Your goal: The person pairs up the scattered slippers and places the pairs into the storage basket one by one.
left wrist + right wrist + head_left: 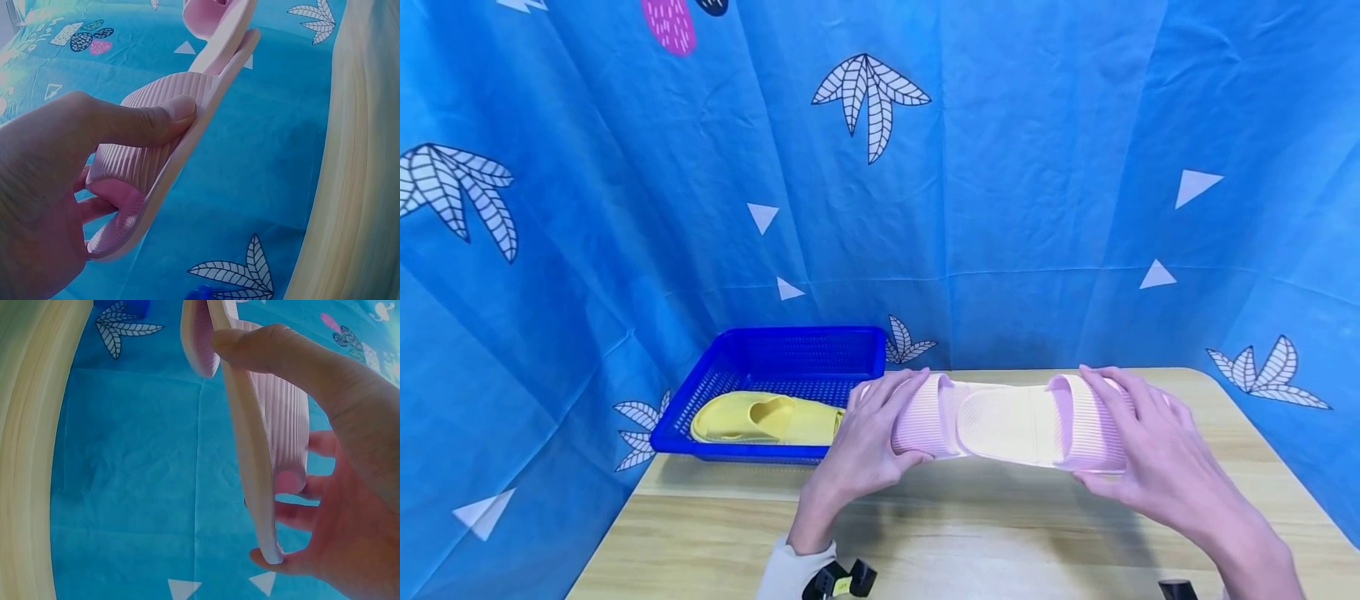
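Observation:
Two pink slide slippers with ribbed straps are held up over the table, toes pointing outward and heel ends overlapping in the middle. My left hand grips the left pink slipper around its strap; in the left wrist view the thumb lies across the ribbed strap. With my right hand I grip the right pink slipper, thumb on the sole's edge and fingers around the strap side. A blue basket, left of the hands, holds a yellow slipper, its right end hidden behind my left hand.
The light wood table runs beneath the hands, its far edge against a blue patterned curtain. The curtain also hangs along both sides. The basket stands at the table's back left.

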The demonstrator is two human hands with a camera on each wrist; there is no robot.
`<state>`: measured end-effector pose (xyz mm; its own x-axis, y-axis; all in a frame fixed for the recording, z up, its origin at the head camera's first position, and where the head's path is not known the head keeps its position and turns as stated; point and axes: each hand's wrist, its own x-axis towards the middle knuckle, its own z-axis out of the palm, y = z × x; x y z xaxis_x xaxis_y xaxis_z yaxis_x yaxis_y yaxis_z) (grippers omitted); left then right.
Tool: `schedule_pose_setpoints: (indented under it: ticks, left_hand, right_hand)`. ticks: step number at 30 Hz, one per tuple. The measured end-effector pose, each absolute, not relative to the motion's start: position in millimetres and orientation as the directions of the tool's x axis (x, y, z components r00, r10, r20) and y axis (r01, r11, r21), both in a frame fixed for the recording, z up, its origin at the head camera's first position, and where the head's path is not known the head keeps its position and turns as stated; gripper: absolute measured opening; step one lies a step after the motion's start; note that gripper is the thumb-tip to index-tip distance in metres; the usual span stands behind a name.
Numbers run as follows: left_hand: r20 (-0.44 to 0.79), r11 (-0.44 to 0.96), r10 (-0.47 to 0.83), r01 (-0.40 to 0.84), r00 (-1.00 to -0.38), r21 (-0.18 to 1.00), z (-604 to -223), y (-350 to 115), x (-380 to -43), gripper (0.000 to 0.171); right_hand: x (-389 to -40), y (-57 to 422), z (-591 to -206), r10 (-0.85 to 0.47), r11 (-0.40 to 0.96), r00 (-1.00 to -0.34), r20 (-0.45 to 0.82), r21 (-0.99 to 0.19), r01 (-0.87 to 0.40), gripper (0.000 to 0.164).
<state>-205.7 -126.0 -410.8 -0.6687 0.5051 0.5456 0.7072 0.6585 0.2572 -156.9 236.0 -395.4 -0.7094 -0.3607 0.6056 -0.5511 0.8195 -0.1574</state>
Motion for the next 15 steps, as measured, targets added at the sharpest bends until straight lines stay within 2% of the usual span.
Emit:
schedule_pose_setpoints:
  ticks: [15]
  left_hand:
    - [0.539,0.655,0.516,0.712,-0.666,0.252,-413,-123,-206,0.107]
  right_hand:
    - [-156,224,-398,-0.378,0.817,-0.707,0.598,-0.143,-0.558,0.123]
